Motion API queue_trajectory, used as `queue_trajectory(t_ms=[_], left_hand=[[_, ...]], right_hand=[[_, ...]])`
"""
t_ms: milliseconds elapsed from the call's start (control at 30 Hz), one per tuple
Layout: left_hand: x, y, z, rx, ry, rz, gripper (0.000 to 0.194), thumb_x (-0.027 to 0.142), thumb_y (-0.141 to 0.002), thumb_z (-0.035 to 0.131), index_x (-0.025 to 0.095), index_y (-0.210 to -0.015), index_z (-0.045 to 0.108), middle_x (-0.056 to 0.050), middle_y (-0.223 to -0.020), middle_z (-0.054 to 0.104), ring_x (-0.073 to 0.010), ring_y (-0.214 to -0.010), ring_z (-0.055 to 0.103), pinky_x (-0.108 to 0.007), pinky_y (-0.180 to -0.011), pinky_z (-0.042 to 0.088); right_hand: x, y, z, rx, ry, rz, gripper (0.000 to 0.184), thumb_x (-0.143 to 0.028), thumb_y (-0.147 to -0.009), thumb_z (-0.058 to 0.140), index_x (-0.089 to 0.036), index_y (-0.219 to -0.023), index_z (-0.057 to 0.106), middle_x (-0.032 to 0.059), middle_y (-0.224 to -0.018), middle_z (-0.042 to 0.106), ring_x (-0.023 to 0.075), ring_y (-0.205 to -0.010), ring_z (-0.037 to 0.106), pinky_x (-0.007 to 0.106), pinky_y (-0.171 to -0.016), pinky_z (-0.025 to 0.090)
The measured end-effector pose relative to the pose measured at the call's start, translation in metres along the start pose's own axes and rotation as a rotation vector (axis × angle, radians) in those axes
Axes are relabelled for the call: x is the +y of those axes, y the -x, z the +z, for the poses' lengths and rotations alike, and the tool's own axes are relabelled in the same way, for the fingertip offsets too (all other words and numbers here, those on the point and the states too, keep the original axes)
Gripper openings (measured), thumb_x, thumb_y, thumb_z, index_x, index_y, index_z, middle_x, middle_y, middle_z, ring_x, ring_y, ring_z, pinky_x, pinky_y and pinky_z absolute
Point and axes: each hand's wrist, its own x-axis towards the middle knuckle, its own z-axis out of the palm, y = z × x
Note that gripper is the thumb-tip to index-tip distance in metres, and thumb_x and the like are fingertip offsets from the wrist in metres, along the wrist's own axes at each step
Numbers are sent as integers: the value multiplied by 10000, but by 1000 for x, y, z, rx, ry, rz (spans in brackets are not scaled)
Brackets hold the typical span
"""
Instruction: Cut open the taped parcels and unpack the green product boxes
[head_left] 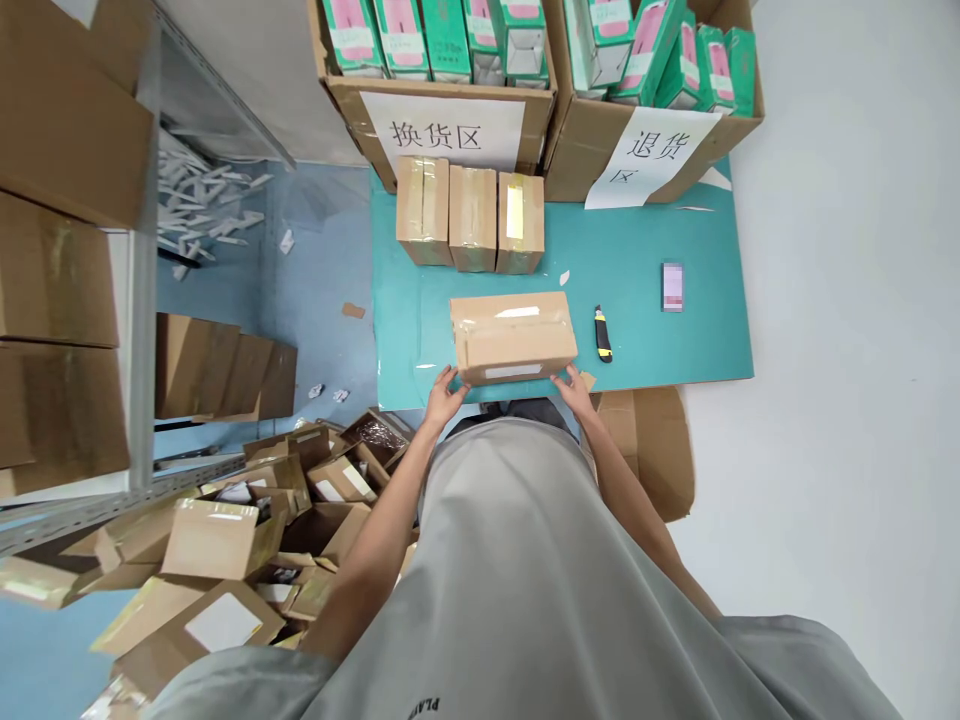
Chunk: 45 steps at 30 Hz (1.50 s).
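A taped cardboard box (514,330) lies near the front edge of the green table, with a white label on its near side. My left hand (445,398) grips its near left corner with the fingertips. At the near right corner, my right hand (576,392) holds it the same way. Just right of the box rests a black and yellow utility knife (603,335). Behind it, three smaller taped boxes (473,220) stand side by side.
Two large open cartons (442,130) (652,150) with paper signs hold green and pink packages at the back. A phone-like object (673,287) lies on the table (705,345). Opened boxes (210,540) pile up on the floor at left, beside a shelf (142,280) of cartons.
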Motion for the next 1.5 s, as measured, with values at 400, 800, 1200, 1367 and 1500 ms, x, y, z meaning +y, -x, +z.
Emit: queue_trajectory(t_ms=[400, 800, 1200, 1367, 1500], left_hand=[[21, 2, -9, 57, 172, -16, 529, 449, -985, 748, 135, -1410, 752, -180, -1505, 751, -319, -1301, 767, -485, -1176, 608], [-7, 6, -4, 24, 105, -106, 410, 235, -869, 687, 140, -1253, 795, -172, -1347, 816, -312, -1241, 779, -515, -1214, 568], [55, 7, -28, 172, 42, 200, 446, 478, -1004, 733, 135, -1270, 839, -136, -1225, 777, -277, -1190, 742, -416, -1068, 646], [82, -2, -38, 273, -44, 278, 465, 508, -1032, 713, 140, -1276, 860, -98, -1064, 776, -265, -1066, 711, -390, -1037, 618], [77, -11, -33, 294, -91, 199, 355, 457, -1010, 740, 158, -1128, 891, -93, -1019, 803, -285, -1008, 727, -418, -1048, 594]], right_hand=[[-25, -7, -4, 12, -120, -22, 789, -730, -999, 604, -209, -1589, 666, 137, -1637, 669, 324, -1503, 644, 533, -1263, 545], [-9, 1, 5, 3, -68, 79, 549, -465, -904, 620, -197, -1354, 786, 130, -1205, 858, 338, -1222, 769, 559, -1173, 590], [-64, 2, -18, 138, -57, -162, 657, -605, -959, 717, -167, -1444, 786, 181, -1379, 745, 342, -1322, 727, 539, -1242, 559], [-83, -10, -26, 155, 52, -239, 632, -634, -1018, 675, -189, -1448, 805, 147, -1223, 748, 311, -1168, 745, 507, -1166, 608], [-75, -22, -13, 130, 78, -189, 631, -656, -997, 689, -169, -1367, 844, 163, -1178, 767, 342, -1123, 752, 542, -1151, 609]])
